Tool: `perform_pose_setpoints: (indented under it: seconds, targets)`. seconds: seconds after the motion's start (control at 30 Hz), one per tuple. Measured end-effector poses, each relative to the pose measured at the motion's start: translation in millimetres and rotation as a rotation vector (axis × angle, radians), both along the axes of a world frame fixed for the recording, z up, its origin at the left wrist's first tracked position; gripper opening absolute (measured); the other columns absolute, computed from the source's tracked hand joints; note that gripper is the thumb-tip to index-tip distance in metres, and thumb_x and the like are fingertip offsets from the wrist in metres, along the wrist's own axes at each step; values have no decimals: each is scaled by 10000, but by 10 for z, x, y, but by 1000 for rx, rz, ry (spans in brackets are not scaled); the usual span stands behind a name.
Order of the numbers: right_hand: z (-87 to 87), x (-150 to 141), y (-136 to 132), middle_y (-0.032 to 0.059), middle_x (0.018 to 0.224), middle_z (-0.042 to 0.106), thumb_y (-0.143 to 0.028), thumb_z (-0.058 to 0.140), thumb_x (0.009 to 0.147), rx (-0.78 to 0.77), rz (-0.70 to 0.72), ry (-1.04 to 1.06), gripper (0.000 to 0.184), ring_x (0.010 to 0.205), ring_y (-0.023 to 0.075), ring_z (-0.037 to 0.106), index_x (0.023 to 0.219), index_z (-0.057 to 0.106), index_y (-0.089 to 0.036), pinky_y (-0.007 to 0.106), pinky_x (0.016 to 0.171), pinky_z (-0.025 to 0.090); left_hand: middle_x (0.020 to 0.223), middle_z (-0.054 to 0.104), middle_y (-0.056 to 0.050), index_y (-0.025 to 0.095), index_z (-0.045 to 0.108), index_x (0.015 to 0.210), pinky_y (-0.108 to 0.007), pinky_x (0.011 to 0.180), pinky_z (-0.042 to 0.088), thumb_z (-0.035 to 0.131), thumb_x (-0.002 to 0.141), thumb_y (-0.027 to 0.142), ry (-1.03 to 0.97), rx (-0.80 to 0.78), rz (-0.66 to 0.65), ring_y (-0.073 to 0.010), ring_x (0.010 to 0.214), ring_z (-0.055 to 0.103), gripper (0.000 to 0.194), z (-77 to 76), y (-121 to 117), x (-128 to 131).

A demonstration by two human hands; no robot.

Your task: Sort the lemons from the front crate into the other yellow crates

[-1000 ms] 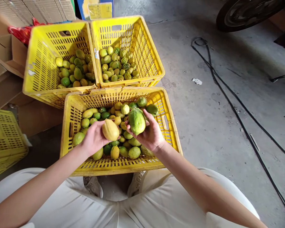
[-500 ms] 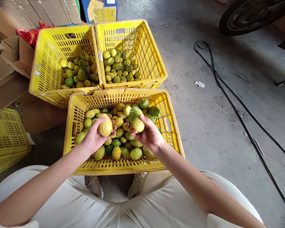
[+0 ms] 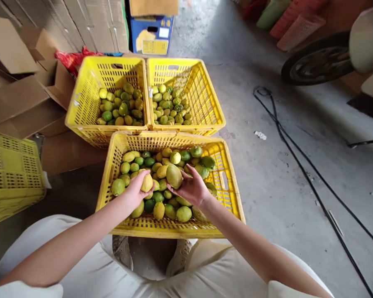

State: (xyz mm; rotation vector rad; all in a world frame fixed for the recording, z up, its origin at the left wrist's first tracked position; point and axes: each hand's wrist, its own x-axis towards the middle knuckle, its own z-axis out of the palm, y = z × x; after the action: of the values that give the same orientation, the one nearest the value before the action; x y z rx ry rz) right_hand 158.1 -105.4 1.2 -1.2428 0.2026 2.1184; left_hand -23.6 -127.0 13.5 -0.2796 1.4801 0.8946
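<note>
My left hand [image 3: 138, 188] is closed round a yellow lemon [image 3: 147, 183], which partly shows past the fingers. A larger green-yellow lemon [image 3: 174, 176] lies in my right hand [image 3: 194, 187], on the fingers, with the thumb raised off it. Both hands are above the near yellow crate [image 3: 233, 198]. Beneath them in that crate lie many loose lemons [image 3: 184, 214], some yellow, some deep green; the hands hide part of them.
Two more yellow crates, the back left one [image 3: 81, 93] and the back right one [image 3: 209, 99], hold more fruit. Cardboard boxes [image 3: 18, 103] and another crate [image 3: 12, 174] stand at left. On the floor at right are a black cable [image 3: 311, 161] and a wheel [image 3: 317, 64].
The view has shifted, so the crates appear lower and further right. In my right hand the lemon has turned to show another side, and the thumb has lifted away. My left hand keeps its lemon.
</note>
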Motion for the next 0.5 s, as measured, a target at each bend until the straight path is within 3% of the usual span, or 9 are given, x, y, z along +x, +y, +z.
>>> perform_pose_setpoints:
  seconds: [0.1, 0.2, 0.3, 0.33, 0.4, 0.5]
  targets:
    - [287, -303, 363, 116, 998, 754, -546, 406, 1068, 102, 53, -4, 457, 941, 261, 759, 1228, 625, -178, 441, 788, 676, 709, 623, 20, 200, 556, 837, -227, 555, 588, 718, 933, 140, 13, 22, 19, -109, 570, 625, 198, 1, 26, -17]
    - [764, -648, 760, 146, 1145, 733, -640, 386, 1050, 316, 84, 106, 604, 1082, 251, 739, 1356, 578, -157, 402, 824, 679, 717, 604, 31, 211, 531, 832, -225, 571, 591, 722, 940, 169, 22, 31, 42, -106, 585, 621, 224, -5, 37, -37]
    - [1170, -813, 953, 152, 1268, 710, -664, 346, 1053, 564, 48, 226, 658, 1182, 236, 721, 1475, 474, -175, 400, 868, 664, 728, 595, 31, 218, 525, 841, -228, 587, 596, 725, 943, 195, -11, 23, 48, -106, 596, 621, 225, 21, 24, -38]
    - [1247, -802, 959, 112, 1266, 727, -643, 352, 1055, 641, 25, 223, 602, 1190, 228, 721, 1459, 506, -224, 409, 871, 661, 740, 604, 23, 218, 537, 852, -231, 593, 600, 724, 945, 205, -33, 21, 44, -111, 606, 627, 209, 33, 19, -37]
    - [1291, -679, 903, 40, 1252, 752, -586, 354, 1064, 742, -13, 155, 492, 1184, 202, 729, 1390, 591, -302, 392, 867, 653, 770, 628, 0, 216, 560, 878, -236, 602, 604, 703, 962, 242, -79, 15, 33, -123, 630, 641, 168, 46, 13, -37]
    - [1109, -312, 737, 42, 1133, 793, -487, 392, 1056, 676, -78, 26, 432, 989, 168, 780, 1260, 693, -253, 288, 760, 650, 810, 639, -27, 217, 562, 911, -244, 591, 599, 595, 1016, 312, -119, -24, 18, -142, 653, 645, 145, 8, -9, -37]
